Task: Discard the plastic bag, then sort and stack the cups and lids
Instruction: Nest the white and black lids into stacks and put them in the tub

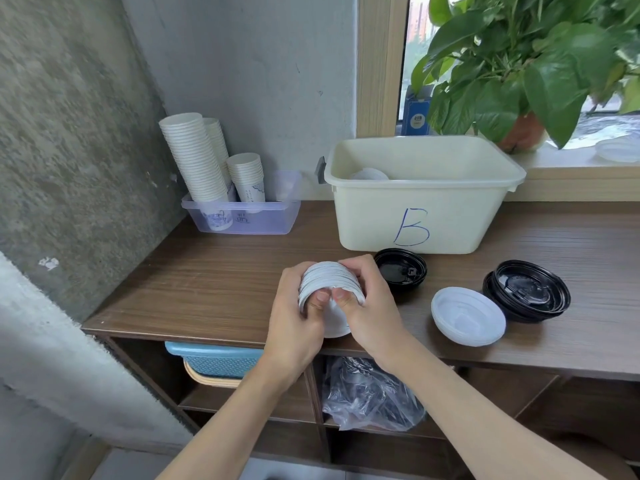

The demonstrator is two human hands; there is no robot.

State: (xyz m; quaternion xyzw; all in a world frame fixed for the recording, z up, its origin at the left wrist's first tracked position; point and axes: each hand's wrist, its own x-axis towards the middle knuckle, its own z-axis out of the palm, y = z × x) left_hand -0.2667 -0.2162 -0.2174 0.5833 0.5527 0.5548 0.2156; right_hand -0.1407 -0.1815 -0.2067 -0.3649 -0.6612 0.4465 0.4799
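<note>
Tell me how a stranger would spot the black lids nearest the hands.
Find the cream bin marked B on the wooden counter. The black lids sit right in front of that letter. Unlike the other black pile farther right, these lie beside the right hand, which grips white lids.

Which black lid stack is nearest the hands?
The black plastic lid stack in front of the cream bin marked B, beside the right hand; the other black stack lies farther right.

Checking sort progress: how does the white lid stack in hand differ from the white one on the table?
The held lid stack is gripped by the left hand and right hand, tipped on edge; the table lid stack lies flat, untouched. The held lid stack shows more rims. Both are white lids.
</note>
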